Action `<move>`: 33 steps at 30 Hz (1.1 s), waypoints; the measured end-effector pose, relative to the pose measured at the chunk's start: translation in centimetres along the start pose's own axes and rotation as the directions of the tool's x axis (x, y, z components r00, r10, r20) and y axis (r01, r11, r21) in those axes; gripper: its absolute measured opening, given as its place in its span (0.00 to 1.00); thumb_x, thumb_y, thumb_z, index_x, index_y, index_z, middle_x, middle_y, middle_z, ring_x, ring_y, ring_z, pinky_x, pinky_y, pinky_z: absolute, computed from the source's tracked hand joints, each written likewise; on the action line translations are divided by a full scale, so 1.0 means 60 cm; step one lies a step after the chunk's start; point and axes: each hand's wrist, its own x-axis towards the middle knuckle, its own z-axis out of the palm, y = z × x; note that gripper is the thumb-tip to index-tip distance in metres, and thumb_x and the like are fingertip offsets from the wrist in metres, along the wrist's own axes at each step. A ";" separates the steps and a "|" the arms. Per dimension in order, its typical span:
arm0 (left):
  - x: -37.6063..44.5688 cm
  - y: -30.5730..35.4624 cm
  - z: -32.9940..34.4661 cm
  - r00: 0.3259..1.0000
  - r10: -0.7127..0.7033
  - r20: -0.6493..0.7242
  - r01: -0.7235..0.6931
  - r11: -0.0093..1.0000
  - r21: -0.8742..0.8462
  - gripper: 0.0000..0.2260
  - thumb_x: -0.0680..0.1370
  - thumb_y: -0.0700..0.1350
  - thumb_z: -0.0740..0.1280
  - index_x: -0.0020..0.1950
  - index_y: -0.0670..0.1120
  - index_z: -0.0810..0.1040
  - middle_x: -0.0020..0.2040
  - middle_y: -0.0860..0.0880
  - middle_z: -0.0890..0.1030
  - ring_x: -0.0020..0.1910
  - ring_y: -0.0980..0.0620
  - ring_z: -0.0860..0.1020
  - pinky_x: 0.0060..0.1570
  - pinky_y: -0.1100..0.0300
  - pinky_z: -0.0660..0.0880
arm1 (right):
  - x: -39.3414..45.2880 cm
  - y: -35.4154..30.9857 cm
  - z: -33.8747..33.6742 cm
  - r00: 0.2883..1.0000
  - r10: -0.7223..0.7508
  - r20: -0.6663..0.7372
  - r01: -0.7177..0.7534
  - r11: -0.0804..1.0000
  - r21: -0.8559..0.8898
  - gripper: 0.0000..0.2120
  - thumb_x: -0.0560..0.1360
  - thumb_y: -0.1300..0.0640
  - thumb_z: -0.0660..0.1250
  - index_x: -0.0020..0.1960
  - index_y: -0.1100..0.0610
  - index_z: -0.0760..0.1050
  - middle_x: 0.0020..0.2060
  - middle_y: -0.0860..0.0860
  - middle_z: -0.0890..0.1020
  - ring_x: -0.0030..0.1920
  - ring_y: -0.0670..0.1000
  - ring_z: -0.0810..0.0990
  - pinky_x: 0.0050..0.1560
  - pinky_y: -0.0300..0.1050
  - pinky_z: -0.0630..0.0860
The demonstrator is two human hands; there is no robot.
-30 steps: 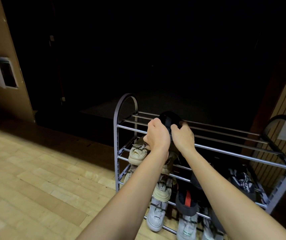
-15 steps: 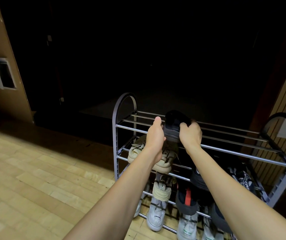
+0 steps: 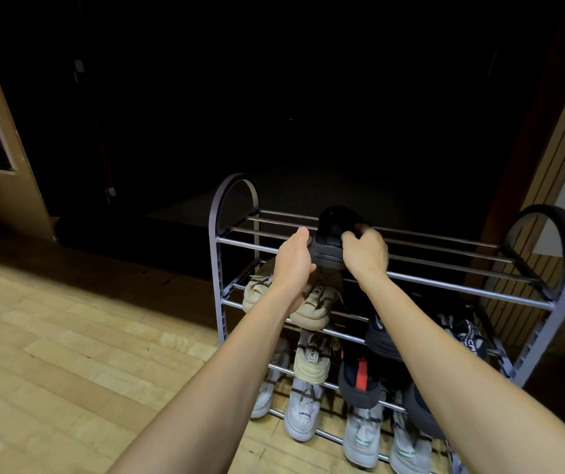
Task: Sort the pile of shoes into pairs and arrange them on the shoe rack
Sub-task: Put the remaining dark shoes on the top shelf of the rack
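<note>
Shoes (image 3: 311,304) mostly racked in pairs on lower tiers of shoe rack (image 3: 472,290), with black shoe (image 3: 330,239) on top tier, pinched by right hand (image 3: 366,254) and touched by flat, spread left hand (image 3: 293,260); mate apparently left to add.

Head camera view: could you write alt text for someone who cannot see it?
Two bare hands, left and right, set a black shoe on the top tier of a grey metal shoe rack. Beige, white and dark sneakers fill lower tiers.
</note>
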 end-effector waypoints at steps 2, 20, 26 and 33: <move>-0.003 0.000 -0.009 0.999 0.031 -0.003 -0.031 0.999 0.026 0.12 0.82 0.52 0.54 0.51 0.54 0.77 0.46 0.58 0.79 0.48 0.61 0.76 0.57 0.56 0.72 | -0.001 0.003 -0.010 0.998 -0.023 0.061 0.022 1.000 0.011 0.18 0.79 0.53 0.60 0.67 0.56 0.75 0.59 0.55 0.81 0.58 0.56 0.78 0.51 0.45 0.72; -0.146 0.105 -0.271 0.927 0.356 -0.117 -0.287 0.875 0.389 0.16 0.83 0.50 0.54 0.61 0.48 0.80 0.48 0.54 0.85 0.49 0.59 0.82 0.60 0.56 0.71 | -0.168 -0.128 0.001 0.874 -0.229 0.428 0.030 0.906 0.422 0.17 0.80 0.52 0.56 0.47 0.54 0.83 0.38 0.52 0.85 0.32 0.48 0.77 0.31 0.38 0.70; -0.272 0.108 -0.416 0.912 0.306 -0.274 -0.228 0.932 0.283 0.16 0.83 0.49 0.55 0.56 0.49 0.82 0.49 0.52 0.86 0.51 0.53 0.83 0.55 0.57 0.74 | -0.304 -0.144 0.056 0.732 -0.365 0.575 0.134 0.905 0.404 0.26 0.84 0.47 0.48 0.46 0.55 0.83 0.36 0.55 0.85 0.31 0.47 0.77 0.33 0.38 0.70; -0.392 0.007 -0.589 0.873 0.181 -0.453 -0.086 0.971 0.221 0.16 0.84 0.49 0.53 0.52 0.50 0.82 0.50 0.51 0.86 0.50 0.52 0.81 0.54 0.57 0.74 | -0.443 -0.131 0.144 0.619 -0.366 0.694 0.177 0.927 0.331 0.27 0.84 0.46 0.49 0.43 0.53 0.83 0.34 0.52 0.84 0.30 0.46 0.77 0.37 0.43 0.71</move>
